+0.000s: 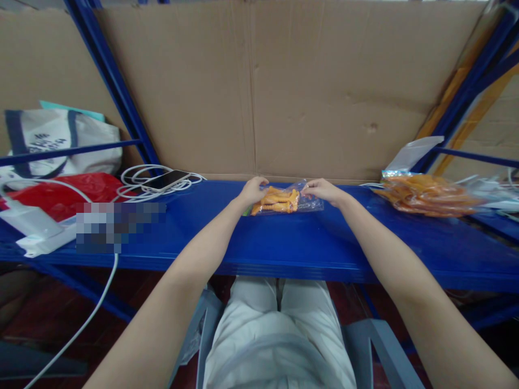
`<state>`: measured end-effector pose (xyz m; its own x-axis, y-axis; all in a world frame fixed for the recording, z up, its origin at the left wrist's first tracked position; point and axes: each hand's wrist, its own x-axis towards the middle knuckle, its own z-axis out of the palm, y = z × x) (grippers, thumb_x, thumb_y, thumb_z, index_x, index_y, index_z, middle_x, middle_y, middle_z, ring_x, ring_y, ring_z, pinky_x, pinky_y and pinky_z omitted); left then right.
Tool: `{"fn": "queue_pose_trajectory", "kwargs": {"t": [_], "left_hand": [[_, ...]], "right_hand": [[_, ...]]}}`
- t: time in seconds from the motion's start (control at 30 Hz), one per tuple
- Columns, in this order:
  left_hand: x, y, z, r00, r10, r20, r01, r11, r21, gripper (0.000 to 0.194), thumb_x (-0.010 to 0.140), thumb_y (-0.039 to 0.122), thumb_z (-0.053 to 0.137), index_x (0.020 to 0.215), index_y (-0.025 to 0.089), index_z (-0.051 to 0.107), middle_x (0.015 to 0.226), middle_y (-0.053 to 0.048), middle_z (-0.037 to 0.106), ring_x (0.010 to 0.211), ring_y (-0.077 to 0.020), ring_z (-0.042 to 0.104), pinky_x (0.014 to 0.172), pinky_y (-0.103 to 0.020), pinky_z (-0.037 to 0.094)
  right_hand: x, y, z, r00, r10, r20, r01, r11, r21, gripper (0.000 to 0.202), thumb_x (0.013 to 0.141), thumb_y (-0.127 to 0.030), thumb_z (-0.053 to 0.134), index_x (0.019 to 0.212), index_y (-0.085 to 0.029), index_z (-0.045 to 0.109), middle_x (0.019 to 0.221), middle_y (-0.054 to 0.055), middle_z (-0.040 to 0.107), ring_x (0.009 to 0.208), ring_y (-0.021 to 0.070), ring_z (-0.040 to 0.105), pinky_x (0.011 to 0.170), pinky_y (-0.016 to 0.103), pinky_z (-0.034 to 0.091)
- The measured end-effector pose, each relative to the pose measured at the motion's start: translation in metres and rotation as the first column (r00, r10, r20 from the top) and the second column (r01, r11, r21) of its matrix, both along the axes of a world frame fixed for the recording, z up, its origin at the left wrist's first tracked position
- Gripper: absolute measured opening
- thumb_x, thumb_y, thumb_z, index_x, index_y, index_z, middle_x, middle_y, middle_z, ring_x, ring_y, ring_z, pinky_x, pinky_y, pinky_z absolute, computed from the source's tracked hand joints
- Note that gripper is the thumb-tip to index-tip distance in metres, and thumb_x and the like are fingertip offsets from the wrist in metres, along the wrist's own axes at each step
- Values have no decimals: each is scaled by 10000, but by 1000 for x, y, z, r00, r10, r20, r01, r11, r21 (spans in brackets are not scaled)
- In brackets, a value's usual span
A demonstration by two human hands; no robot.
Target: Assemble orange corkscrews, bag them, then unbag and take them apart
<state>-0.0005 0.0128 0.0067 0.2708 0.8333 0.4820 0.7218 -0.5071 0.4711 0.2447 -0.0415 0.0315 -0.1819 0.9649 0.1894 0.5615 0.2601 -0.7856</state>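
A clear plastic bag (310,203) lies on the blue shelf top in front of me, with several orange, bone-shaped pieces (277,200) inside it. My left hand (254,190) is at the bag's left end, its fingers bent around the edge there. A bit of green shows below that hand. At the right end, my right hand (323,190) has its thumb and fingers closed on the loose, see-through plastic. Both hands touch the bag, and its filled part lies between them.
On the right lies a pile of bagged orange pieces (430,194). To the left are a phone (167,180) on coiled white cable, a red plastic bag (81,189), a white power strip (48,237) and a canvas tote (95,140). Cardboard (304,92) walls the back.
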Motion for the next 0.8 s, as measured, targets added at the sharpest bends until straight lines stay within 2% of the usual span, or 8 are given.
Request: {"fn": "queue_pose_trajectory", "kwargs": {"t": [0.1,0.23,0.33,0.43,0.5,0.6,0.7,0.8], "left_hand": [[5,-3,0,988,-154,9,154,988,26,281,789,136,635,1060,151,709,1155,-85,725,1089,-193,655,986,-296,481],[18,-15,2,958,-288,-19,284,952,-114,277,806,267,663,1049,148,722,861,-43,753,789,-170,687,748,-257,522],[26,-24,7,965,-264,-4,260,955,-140,242,836,307,625,954,133,745,657,-14,694,608,-147,632,610,-232,472],[27,-27,9,983,-181,27,182,981,-64,247,873,276,552,878,130,750,597,-10,665,573,-140,615,598,-227,459],[25,-25,9,996,-85,19,84,996,19,235,865,247,547,844,135,752,646,-30,692,635,-157,645,651,-239,480],[20,-21,7,998,59,2,-59,998,35,189,831,208,579,847,153,759,791,-66,748,782,-190,694,756,-253,506],[17,-18,6,993,121,15,-118,987,-108,175,818,182,597,891,152,753,797,-66,754,796,-195,709,759,-249,520],[15,-17,7,986,121,114,-79,944,-319,202,877,198,541,943,133,721,609,-36,691,626,-173,682,649,-243,523]], "right_hand": [[6,7,-4,986,-162,43,156,981,116,113,704,-204,633,597,-170,634,592,-9,588,627,126,524,634,254,410],[7,12,-8,881,-416,225,346,891,294,118,767,-222,608,670,-187,665,812,48,685,860,222,622,810,363,467],[6,8,-5,785,-536,311,387,816,429,128,829,-258,588,763,-199,681,1041,103,692,1067,296,607,936,499,447],[6,3,1,728,-620,293,470,762,445,147,870,-287,577,891,-183,679,1147,157,668,1141,323,593,965,524,443],[8,1,5,703,-655,277,531,743,408,198,892,-329,579,947,-163,672,1131,182,678,1122,322,615,952,485,462],[12,1,8,748,-583,318,540,813,219,333,932,-432,555,827,-138,671,941,197,716,949,292,676,826,386,510],[13,2,4,868,-429,251,464,881,-99,451,947,-506,547,689,-144,624,722,147,699,666,190,644,614,281,489],[6,2,-4,935,-350,48,349,891,-290,367,935,-405,626,679,-144,591,619,63,657,525,106,553,511,212,427]]}}
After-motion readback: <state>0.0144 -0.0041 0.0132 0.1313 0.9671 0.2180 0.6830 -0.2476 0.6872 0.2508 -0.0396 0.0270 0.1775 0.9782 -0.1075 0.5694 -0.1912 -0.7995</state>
